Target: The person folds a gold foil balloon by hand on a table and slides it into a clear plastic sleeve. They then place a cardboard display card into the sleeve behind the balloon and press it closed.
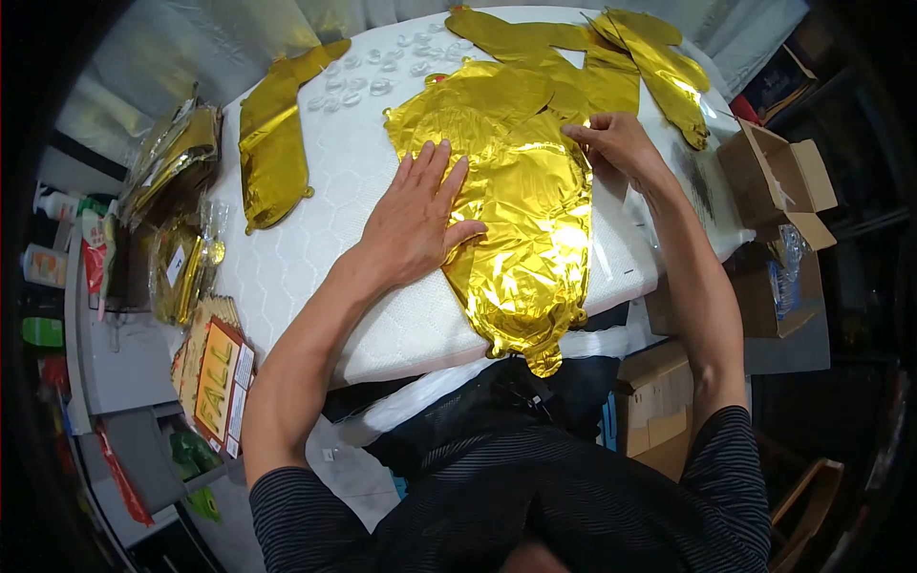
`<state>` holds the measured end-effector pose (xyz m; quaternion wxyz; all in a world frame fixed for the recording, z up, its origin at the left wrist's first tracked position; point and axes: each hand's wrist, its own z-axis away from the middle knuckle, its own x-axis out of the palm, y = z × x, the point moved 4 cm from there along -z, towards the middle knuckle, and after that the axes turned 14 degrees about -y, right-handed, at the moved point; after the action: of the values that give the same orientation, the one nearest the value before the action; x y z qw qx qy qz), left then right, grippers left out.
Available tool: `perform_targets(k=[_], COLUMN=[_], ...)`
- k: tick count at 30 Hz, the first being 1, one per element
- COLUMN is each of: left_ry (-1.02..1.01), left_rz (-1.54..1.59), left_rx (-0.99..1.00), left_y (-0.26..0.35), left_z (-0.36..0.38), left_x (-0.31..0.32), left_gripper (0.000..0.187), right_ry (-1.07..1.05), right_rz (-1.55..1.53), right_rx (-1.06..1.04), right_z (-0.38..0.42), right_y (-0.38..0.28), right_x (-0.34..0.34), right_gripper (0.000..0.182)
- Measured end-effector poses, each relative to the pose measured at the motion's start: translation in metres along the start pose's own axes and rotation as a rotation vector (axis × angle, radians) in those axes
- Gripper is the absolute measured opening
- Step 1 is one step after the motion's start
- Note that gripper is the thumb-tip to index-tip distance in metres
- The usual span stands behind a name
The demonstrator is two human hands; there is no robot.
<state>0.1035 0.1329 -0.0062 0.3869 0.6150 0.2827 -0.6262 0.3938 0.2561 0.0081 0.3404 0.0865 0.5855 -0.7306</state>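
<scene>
A large gold foil balloon (530,229), flat and wrinkled, lies on the white table (277,277) in front of me, its lower end hanging over the near edge. My left hand (415,215) rests palm down on the balloon's left side, fingers spread. At the upper right edge of the foil is my right hand (611,145), thumb and forefinger pinched together on that edge. More flat gold foil (506,38) lies beyond, partly under or against the near piece. Another gold foil piece (272,143) is at the left.
Small clear discs (380,86) are scattered at the back. Packaged gold foil (177,162) and a card marked FALL (220,382) are along the left edge. Open cardboard boxes (774,172) stand at the right, with another box (654,411) below the table edge.
</scene>
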Motion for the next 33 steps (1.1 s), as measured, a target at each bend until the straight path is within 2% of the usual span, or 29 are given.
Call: perform_targets(k=[3,5,9,11,13,15,23,25,27,33], left_ry=[0.004,0.008,0.013,0.026,0.022,0.03,0.066,-0.015,0.005,0.037], left_rz=[-0.011,-0.013,-0.004,0.007,-0.009,-0.003,0.004,0.013,-0.002,0.002], left_rx=[0.003,0.003,0.001,0.007,0.008,0.013,0.021,0.014,0.022,0.03], left_y=[0.0,0.0,-0.001,-0.001,-0.001,-0.001,-0.001,0.0,-0.002,-0.001], left_z=[0.0,-0.001,-0.001,0.0,0.0,0.0,-0.002,-0.001,-0.001,-0.001], left_x=[0.001,0.0,0.001,0.0,0.0,0.002,0.001,-0.002,0.001,0.002], left_gripper=[0.084,0.084,0.083,0.083,0.084,0.084,0.083,0.081,0.08,0.081], right_ry=[-0.04,0.045,0.074,0.165,0.202,0.276,0.114,0.074,0.037,0.063], right_rz=[0.044,0.145,0.127,0.343,0.381,0.522,0.636,0.653,0.684,0.588], right_rx=[-0.028,-0.088,-0.192,-0.319,-0.335,-0.487,-0.474,-0.461,-0.484,-0.528], right_z=[0.0,0.001,0.012,0.021,0.026,0.032,0.04,0.036,0.04,0.05], right_y=[-0.003,-0.01,-0.035,-0.057,-0.072,-0.092,-0.118,-0.114,-0.113,-0.113], right_x=[0.003,0.004,0.014,0.02,0.031,0.044,0.111,0.123,0.133,0.12], right_gripper=[0.034,0.034,0.035,0.036,0.034,0.031,0.02,0.02,0.019,0.021])
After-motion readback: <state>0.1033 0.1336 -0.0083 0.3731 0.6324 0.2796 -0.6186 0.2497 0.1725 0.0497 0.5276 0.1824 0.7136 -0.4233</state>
